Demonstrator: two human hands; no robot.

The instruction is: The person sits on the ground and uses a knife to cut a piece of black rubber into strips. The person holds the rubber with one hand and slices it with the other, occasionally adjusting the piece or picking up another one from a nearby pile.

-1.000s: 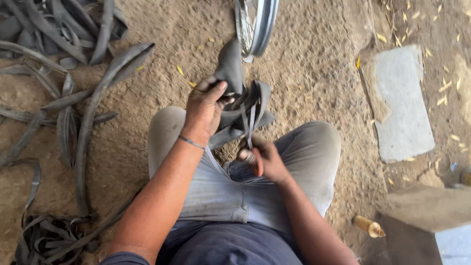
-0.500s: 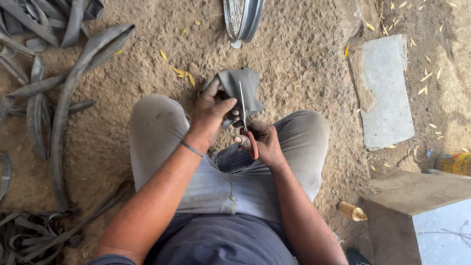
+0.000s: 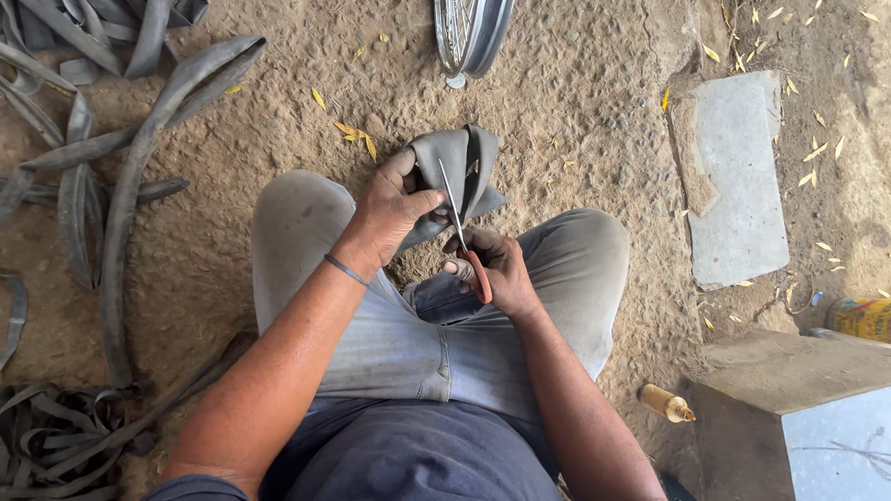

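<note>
Strips of old rubber tube (image 3: 111, 213) lie many at left on sandy ground (image 3: 575, 111), partly cut off by frame edge, count unclear. Left hand (image 3: 390, 209), fingers clenched on one folded grey rubber piece (image 3: 464, 172) above knees. Right hand (image 3: 497, 269), fingers wrapped on red handle of one scissors (image 3: 461, 232), blade on rubber. One wheel rim (image 3: 473, 32) cut off at top. One flat stone slab (image 3: 733, 176), one small bottle (image 3: 665, 403) at right.

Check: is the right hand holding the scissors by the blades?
No. The right hand grips the scissors by their red handles, blades pointing up across the folded rubber tube piece held by the left hand.
</note>
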